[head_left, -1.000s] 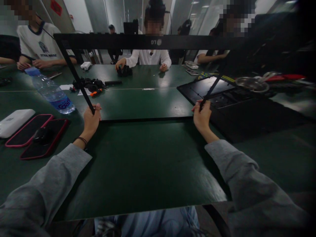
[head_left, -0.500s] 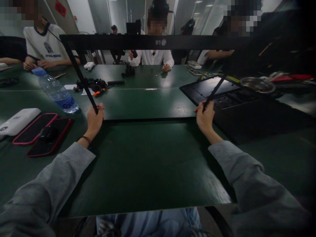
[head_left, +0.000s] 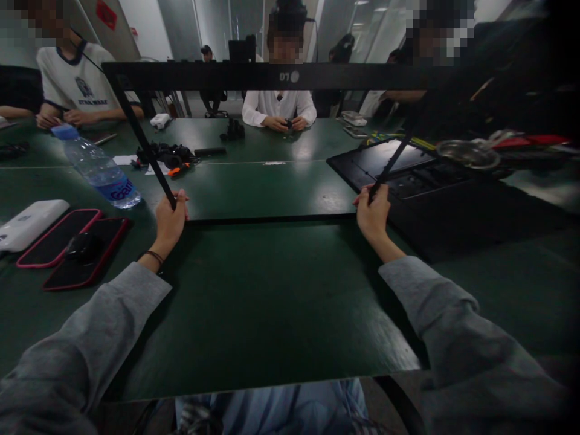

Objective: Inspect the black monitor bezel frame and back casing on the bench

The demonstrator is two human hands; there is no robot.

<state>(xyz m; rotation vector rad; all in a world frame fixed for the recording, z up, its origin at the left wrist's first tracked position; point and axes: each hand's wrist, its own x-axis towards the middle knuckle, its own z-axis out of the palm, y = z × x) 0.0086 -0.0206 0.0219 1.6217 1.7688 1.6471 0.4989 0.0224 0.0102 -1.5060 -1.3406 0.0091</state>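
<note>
I hold a large thin black frame (head_left: 254, 77), a screen bezel with a small logo on its far bar, tilted up off the green table (head_left: 263, 290). My left hand (head_left: 169, 219) is closed on the frame's left side bar near its lower corner. My right hand (head_left: 373, 216) is closed on the right side bar near its lower corner. The frame's near bar rests on the table between my hands. Both arms wear grey sleeves, and a dark band circles my left wrist.
A water bottle (head_left: 97, 169), a white power bank (head_left: 27, 225) and two red-edged phones (head_left: 77, 248) lie left. A black panel (head_left: 426, 181) and a metal bowl (head_left: 469, 154) sit right. Black tools (head_left: 170, 156) lie mid-table. Several people sit along the far side.
The frame and my hands stay almost still; the view shifts slightly. The person in white across the table has brought both hands together on the tabletop.
</note>
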